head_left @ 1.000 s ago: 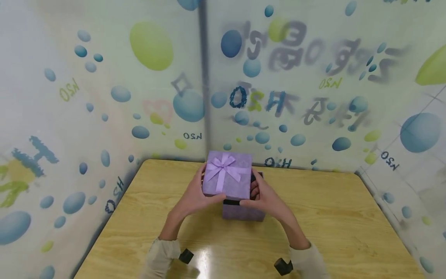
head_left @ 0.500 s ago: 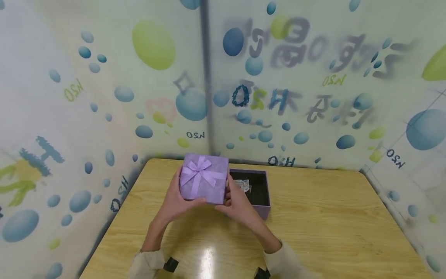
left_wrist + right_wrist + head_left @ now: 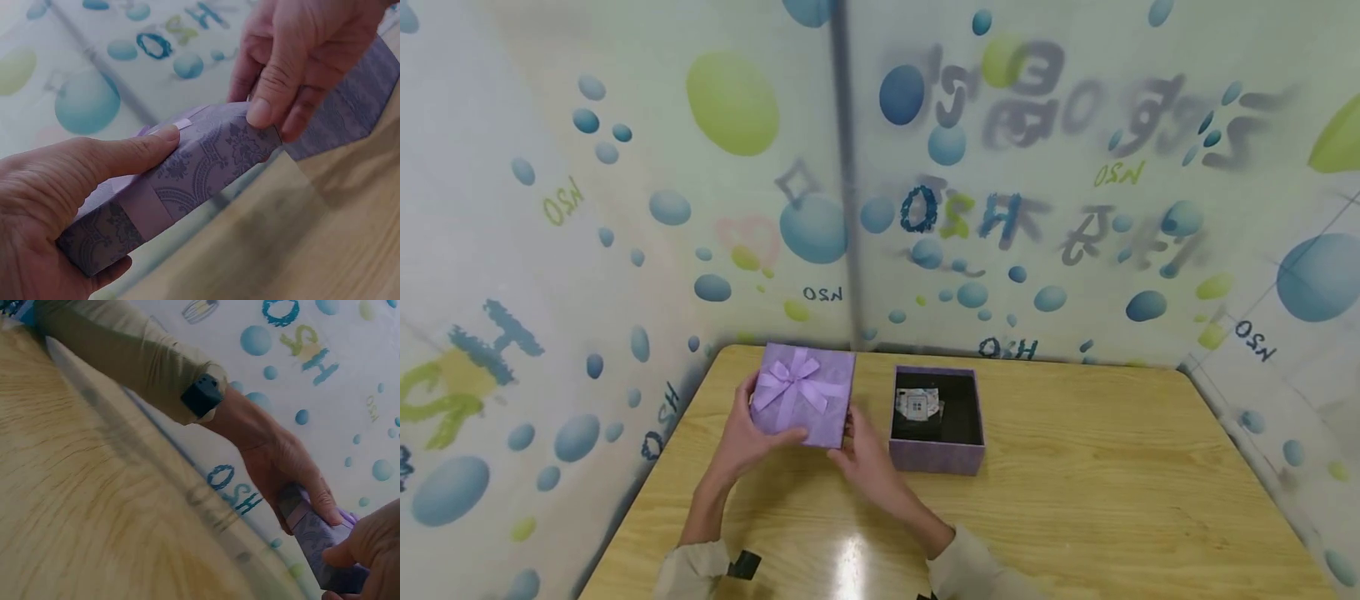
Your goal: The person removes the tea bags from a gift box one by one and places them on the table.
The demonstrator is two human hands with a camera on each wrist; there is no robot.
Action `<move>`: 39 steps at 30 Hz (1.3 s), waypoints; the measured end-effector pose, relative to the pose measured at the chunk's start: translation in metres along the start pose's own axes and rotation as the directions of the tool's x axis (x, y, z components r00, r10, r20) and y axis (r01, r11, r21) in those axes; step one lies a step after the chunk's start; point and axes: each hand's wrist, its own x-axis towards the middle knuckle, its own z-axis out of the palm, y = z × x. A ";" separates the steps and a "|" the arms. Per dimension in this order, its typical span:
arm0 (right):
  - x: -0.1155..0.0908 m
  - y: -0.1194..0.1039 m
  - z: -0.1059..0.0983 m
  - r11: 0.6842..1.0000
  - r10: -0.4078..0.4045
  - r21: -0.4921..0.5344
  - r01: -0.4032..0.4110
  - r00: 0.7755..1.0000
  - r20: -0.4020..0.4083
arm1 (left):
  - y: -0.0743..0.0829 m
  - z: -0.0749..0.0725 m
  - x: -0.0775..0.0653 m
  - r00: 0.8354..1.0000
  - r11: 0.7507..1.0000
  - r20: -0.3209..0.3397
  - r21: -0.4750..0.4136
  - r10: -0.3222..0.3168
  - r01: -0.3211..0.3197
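A square purple gift box lid (image 3: 831, 417) with a lilac ribbon bow (image 3: 797, 382) is held above the table's left part. My left hand (image 3: 747, 442) grips its left side, thumb along the near edge. On the right side, my right hand (image 3: 872, 471) pinches the near corner; in the left wrist view that thumb presses the lid's patterned side wall (image 3: 209, 147). To the right stands the uncovered purple box base (image 3: 936, 458), its inside black. Inside, at its left, lies a small silvery packet (image 3: 917, 406) with a square print; its kind is unclear.
The wooden table (image 3: 1090, 483) reaches back to patterned walls (image 3: 1037, 208) on the left, back and right. A small black device (image 3: 744, 566) sits at the left sleeve's cuff.
Both hands have carried the lid leftward from over the box base and lowered it a little. The inside of the base, with the packet, has come into view.
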 end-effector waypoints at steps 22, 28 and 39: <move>0.003 0.046 0.019 0.975 0.084 -0.202 -0.095 0.994 -0.063 | -0.047 0.008 0.017 0.976 0.979 0.113 0.098 -0.189 0.178; 0.005 0.047 0.020 0.970 0.053 -0.237 -0.062 0.998 -0.042 | -0.052 0.006 0.015 0.971 0.974 0.113 0.109 -0.209 0.197; 0.005 0.053 0.021 0.967 0.059 -0.249 -0.056 0.998 0.004 | -0.063 0.005 0.004 0.970 0.970 0.096 0.123 -0.223 0.211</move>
